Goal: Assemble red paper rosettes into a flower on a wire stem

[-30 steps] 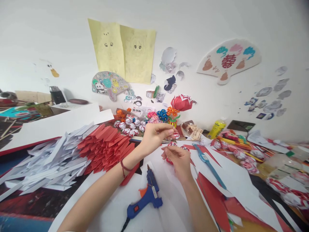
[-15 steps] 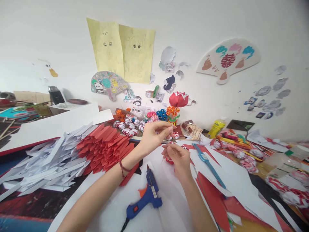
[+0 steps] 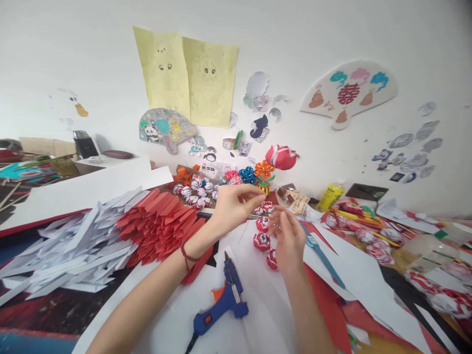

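My left hand [image 3: 238, 209] is closed, thumb and fingertips pinched on the thin stem of a red paper flower [image 3: 282, 157]. The flower's head leans to the right above the hand, and a faint thin line, seemingly the stem's lower end, slants down to the left beneath it. My right hand [image 3: 287, 236] hovers just right of the left one, its fingers loosely bent and apart, with nothing visible in them. Small red-and-white rolled paper flowers [image 3: 261, 241] lie beside and partly behind the right hand. Below both hands rests a blue hot glue gun [image 3: 223, 297] on white paper [image 3: 258, 314].
At left are heaps of folded white strips [image 3: 88, 241] and red strips [image 3: 160, 226]. A blue pen-like tool [image 3: 324, 258] lies on paper sheets at right, with a yellow bottle [image 3: 331, 195] behind. Small colourful flowers [image 3: 247, 174] stand near the wall.
The red flower's head has tipped to the right and slightly down. My right hand has moved right and its fingers have loosened, uncovering the small paper flowers. My left hand has barely moved.
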`<action>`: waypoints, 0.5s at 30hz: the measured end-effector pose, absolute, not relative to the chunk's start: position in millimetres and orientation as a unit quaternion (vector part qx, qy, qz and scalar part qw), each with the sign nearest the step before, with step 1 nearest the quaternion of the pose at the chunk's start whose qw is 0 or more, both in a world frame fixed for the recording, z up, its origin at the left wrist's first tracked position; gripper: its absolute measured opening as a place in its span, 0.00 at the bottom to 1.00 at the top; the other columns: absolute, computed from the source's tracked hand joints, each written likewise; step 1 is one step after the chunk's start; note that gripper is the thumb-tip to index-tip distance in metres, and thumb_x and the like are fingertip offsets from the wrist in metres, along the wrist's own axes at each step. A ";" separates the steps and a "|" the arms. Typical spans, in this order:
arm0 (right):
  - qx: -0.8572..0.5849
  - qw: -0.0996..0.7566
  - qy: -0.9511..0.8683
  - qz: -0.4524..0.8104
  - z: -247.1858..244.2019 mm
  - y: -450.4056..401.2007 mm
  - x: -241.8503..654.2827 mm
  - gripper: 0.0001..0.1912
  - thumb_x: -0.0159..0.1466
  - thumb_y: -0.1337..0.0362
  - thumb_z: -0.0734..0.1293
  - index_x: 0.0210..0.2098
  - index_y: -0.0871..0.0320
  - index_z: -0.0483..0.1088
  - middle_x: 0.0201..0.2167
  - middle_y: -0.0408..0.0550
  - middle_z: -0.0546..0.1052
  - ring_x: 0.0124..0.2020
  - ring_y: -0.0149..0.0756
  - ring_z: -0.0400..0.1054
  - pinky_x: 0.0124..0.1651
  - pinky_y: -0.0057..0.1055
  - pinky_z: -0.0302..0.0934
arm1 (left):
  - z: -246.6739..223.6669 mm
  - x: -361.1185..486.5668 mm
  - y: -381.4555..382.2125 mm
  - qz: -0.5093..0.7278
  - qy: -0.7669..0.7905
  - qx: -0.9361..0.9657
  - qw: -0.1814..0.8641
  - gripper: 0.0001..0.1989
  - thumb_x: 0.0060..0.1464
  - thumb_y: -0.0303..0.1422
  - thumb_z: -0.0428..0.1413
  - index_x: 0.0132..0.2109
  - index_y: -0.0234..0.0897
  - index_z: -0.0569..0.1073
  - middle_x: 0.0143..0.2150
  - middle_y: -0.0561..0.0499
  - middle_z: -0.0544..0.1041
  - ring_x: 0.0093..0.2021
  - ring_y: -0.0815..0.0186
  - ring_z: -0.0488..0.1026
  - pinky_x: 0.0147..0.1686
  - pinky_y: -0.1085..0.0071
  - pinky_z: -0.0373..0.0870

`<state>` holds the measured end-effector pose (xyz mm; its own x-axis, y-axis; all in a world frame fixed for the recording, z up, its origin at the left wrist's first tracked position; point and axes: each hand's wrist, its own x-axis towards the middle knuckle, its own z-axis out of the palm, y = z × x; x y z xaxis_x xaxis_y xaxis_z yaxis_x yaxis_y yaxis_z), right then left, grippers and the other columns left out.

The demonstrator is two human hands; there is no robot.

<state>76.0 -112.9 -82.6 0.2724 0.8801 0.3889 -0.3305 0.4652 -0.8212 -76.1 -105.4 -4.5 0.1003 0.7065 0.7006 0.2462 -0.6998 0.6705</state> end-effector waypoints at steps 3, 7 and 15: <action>-0.306 0.742 -0.437 0.407 -81.0 -112.4 77.8 0.14 0.63 0.55 0.69 0.43 0.57 0.74 0.32 0.45 0.72 0.27 0.29 0.65 0.27 0.26 0.59 | -5.9 -80.4 -101.6 0.585 0.356 0.723 0.088 0.04 0.55 0.32 0.62 0.37 0.38 0.81 0.32 0.52 0.83 0.31 0.67 0.78 0.33 0.73 0.70; -0.292 0.750 -0.434 0.406 -79.6 -111.2 80.0 0.15 0.64 0.55 0.68 0.47 0.56 0.73 0.34 0.46 0.73 0.28 0.29 0.65 0.28 0.26 0.59 | -6.5 -90.2 -93.3 0.554 0.360 0.747 -0.071 0.06 0.59 0.31 0.59 0.38 0.41 0.81 0.35 0.52 0.83 0.35 0.66 0.78 0.36 0.71 0.67; -0.224 0.750 -0.427 0.454 -77.6 -113.6 79.4 0.22 0.67 0.45 0.61 0.52 0.50 0.71 0.48 0.49 0.74 0.44 0.36 0.69 0.44 0.33 0.66 | 7.0 -110.3 -94.2 0.382 0.347 0.813 -0.271 0.10 0.63 0.29 0.53 0.38 0.43 0.79 0.34 0.54 0.81 0.35 0.66 0.74 0.46 0.61 0.56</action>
